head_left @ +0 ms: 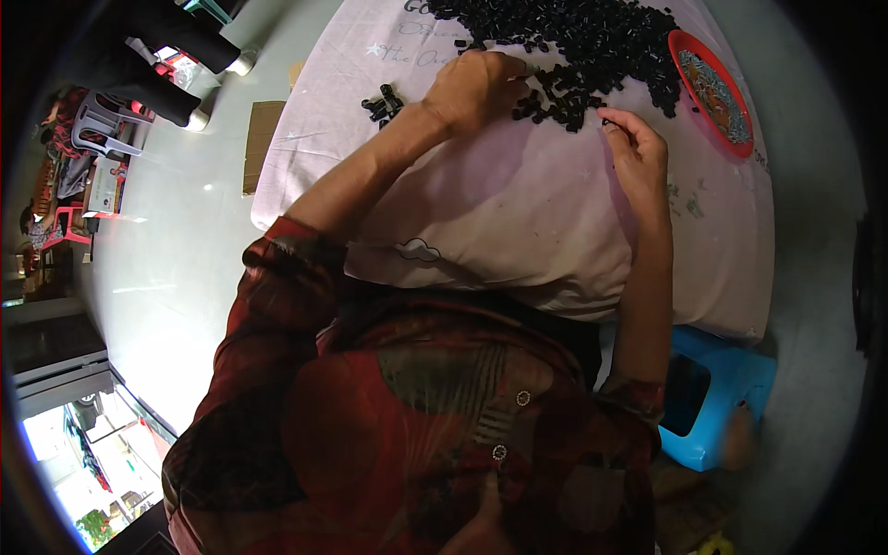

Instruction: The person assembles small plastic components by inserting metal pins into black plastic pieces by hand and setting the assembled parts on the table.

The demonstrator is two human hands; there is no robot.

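A wide heap of small black plastic pieces [601,46] covers the far part of the cloth-covered table. Over the near left edge of the heap, my left hand [476,91] is curled with its fingers bent; its fingertips are partly hidden, and I cannot make out what they hold. My right hand [638,157] is at the heap's near edge, thumb and forefinger pinched on a tiny dark piece [607,121]. Left of my left hand lies a small separate cluster of black pieces [382,105]. A red dish [676,48] with small metal parts and some orange-brown bits stands to the right.
The pink printed cloth [518,222] drapes over the table's near edge. A blue plastic stool [740,370] stands below at the right, and a cardboard piece [264,143] is beside the table's left edge. At the far left are another person's legs [176,74] and a grey chair [102,125].
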